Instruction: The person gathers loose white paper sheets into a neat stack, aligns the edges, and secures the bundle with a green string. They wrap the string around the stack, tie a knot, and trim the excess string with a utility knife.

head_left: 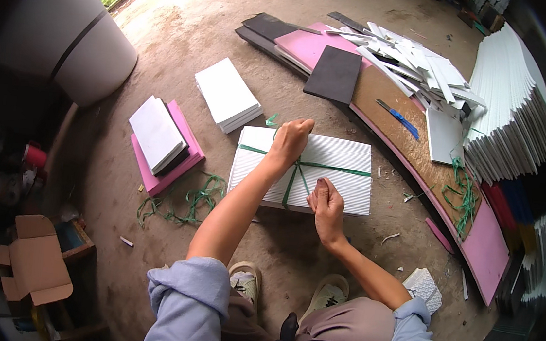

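A stack of white ribbed foam sheets [347, 153] lies on the floor in front of my feet. Green plastic string [335, 168] runs around it lengthwise and across, the strands meeting near the middle of the top. My left hand [290, 144] is closed over the far part of the stack, with a green string end showing just beyond it. Closer to me, my right hand [328, 210] is closed at the near edge, thumb pressed to the fingers, and a strand leads toward it from the crossing. The string inside both fists is mostly hidden.
White sheets [228, 90] and a pink-and-white pile [155, 129] lie left, near loose green string [194, 199]. To the right, a long board [389, 129] carries a blue utility knife [400, 117], a black sheet [333, 73] and white offcuts. A tall white stack [509, 104] stands beyond.
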A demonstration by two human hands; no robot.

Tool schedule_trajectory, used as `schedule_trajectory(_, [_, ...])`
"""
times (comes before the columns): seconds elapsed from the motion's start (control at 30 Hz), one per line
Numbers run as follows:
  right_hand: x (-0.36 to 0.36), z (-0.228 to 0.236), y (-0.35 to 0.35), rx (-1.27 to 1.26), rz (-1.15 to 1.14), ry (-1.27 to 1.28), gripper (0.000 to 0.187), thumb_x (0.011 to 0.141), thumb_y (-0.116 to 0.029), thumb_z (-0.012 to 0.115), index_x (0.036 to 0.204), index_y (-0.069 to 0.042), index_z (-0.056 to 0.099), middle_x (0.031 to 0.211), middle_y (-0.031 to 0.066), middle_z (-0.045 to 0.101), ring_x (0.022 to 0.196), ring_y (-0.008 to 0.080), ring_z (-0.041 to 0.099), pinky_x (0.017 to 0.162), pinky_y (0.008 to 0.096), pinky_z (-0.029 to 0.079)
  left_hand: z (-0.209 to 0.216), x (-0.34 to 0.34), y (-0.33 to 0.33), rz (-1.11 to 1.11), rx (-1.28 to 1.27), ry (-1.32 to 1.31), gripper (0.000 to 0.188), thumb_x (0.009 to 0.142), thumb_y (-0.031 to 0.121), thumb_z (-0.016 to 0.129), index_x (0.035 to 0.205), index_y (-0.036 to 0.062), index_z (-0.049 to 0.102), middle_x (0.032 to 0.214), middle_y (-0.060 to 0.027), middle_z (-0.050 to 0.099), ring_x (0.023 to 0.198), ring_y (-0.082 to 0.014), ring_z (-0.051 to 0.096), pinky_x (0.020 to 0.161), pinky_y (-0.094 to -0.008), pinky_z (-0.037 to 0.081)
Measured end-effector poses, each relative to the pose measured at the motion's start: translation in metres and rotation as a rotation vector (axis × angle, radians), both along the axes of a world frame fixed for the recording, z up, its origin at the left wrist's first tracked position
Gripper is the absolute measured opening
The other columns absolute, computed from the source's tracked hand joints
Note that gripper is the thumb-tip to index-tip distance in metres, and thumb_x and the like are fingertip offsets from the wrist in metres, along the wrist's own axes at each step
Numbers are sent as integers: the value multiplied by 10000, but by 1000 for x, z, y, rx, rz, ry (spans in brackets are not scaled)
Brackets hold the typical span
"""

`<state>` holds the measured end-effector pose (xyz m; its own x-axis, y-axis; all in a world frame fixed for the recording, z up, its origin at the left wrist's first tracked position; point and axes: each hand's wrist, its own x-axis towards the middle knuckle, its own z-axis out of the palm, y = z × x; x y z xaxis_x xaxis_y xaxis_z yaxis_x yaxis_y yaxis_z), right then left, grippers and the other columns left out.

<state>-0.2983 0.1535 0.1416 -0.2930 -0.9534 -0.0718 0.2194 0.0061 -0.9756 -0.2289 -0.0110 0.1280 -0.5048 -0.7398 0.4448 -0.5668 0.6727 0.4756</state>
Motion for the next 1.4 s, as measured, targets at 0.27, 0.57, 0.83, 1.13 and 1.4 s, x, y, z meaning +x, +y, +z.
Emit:
schedule_trajectory(0.27, [-6,-5,-5,-97,106,-62,296,926,-259,382,749,-32,452,522,-29,338,479,68,336,549,249,386,20,17,4,-11,30,-27,186,790,120,546,687,-35,539,675,-166,538,588,-327,554,551,-365,454])
schedule_trajectory(0.57, [-48,83,3,-172,225,482,192,879,-192,464,873,-21,551,805,28,537,693,116,500,669,259,394,63,83,41,-29,631,203,353,862,303,500,791,-31,591,541,-96,483,508,-105,400,498,-292,367])
schedule_trajectory(0.83, [-31,123,-43,38,682,411,270,910,-223,406,768,-5,480,684,79,555,630,145,568,635,245,440,30,67,113,-91,178,308,202,836,114,489,990,8,567,854,-193,595,800,-329,585,698,-377,449])
schedule_trajectory(1.13, [-15,58,-102,-11,165,328,337,878,-314,445,1027,-47,588,1045,81,587,970,206,501,864,327,351,25,83,86,118,714,441,266,869,236,480,828,9,613,654,-93,552,610,-116,484,587,-266,397])
schedule_trajectory(1.4, [-20,27,-66,-385,256,1310,110,716,-121,622,815,-87,592,1007,0,557,1026,206,432,900,386,290,24,84,66,-55,1095,454,277,880,298,466,852,54,596,507,86,361,459,-1,304,410,-176,230])
